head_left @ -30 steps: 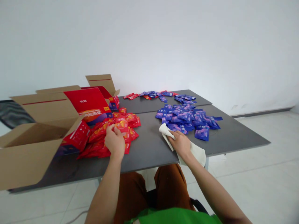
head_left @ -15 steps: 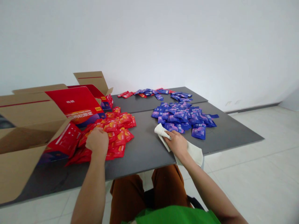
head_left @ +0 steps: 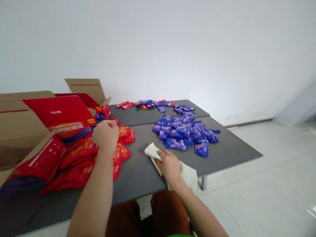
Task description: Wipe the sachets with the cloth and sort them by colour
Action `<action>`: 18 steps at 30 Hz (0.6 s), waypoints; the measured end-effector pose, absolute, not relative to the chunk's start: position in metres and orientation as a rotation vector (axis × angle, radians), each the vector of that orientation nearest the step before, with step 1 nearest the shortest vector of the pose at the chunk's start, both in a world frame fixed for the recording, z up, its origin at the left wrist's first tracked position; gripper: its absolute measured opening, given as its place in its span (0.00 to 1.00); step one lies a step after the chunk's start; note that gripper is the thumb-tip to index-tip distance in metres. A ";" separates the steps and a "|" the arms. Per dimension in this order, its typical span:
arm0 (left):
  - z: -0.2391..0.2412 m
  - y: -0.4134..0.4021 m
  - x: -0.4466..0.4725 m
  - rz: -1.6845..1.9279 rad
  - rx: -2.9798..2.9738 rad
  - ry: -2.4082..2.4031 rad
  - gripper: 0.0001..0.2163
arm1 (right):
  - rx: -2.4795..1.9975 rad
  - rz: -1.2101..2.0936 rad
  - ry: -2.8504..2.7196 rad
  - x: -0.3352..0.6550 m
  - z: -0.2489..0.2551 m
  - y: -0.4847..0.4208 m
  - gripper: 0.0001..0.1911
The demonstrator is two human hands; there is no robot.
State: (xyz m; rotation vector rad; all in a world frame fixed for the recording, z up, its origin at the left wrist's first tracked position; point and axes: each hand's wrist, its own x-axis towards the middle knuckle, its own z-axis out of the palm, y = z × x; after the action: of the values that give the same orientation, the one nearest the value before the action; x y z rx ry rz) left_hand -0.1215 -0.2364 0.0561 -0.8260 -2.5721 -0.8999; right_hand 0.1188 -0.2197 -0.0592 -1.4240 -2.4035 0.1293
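On the grey bench (head_left: 227,149), close to its near edge, the person's left hand (head_left: 106,133) hangs just over a loose pile of red sachets (head_left: 79,158). Seen from behind, its grip is drawn together into a fist; whether a sachet is inside I cannot tell. The right hand (head_left: 169,164) lies more to the right, on a white cloth (head_left: 189,174) which hangs a little over the bench edge, and its grip is closed on the folded end of this cloth. Behind the right hand, a little apart, there is a heap of blue sachets (head_left: 185,131), and further back a thin row of mixed sachets (head_left: 153,104), blue and red together. To the left of the red pile stands an open cardboard box (head_left: 14,128) with its flaps up, and a red carton (head_left: 59,112) leans out of it, touching the pile. Below the bench edge the person's brown trousers (head_left: 128,217) show over a pale tiled floor (head_left: 271,184)
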 end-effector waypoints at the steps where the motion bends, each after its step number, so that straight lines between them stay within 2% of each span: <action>1: 0.056 -0.223 -0.119 -0.922 -0.865 -2.578 0.16 | -1.427 0.136 -2.392 0.118 -0.059 -0.221 0.16; 7: 0.034 -0.135 -0.113 -0.986 -1.128 -2.597 0.16 | -1.422 0.250 -2.329 0.120 -0.064 -0.218 0.17; 12: -0.002 -0.060 -0.131 -0.718 -1.404 -2.752 0.15 | -1.421 0.353 -2.316 0.122 -0.071 -0.213 0.19; 18: -0.034 0.011 -0.160 -0.514 -1.431 -2.721 0.16 | -1.505 0.439 -2.369 0.117 -0.084 -0.207 0.22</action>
State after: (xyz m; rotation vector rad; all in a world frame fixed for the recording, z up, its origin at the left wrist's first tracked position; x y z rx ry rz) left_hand -0.1597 0.0115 -0.0340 -1.4314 -2.7209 -0.5139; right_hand 0.1167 -0.2071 -0.0835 -1.5054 -2.3692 0.4394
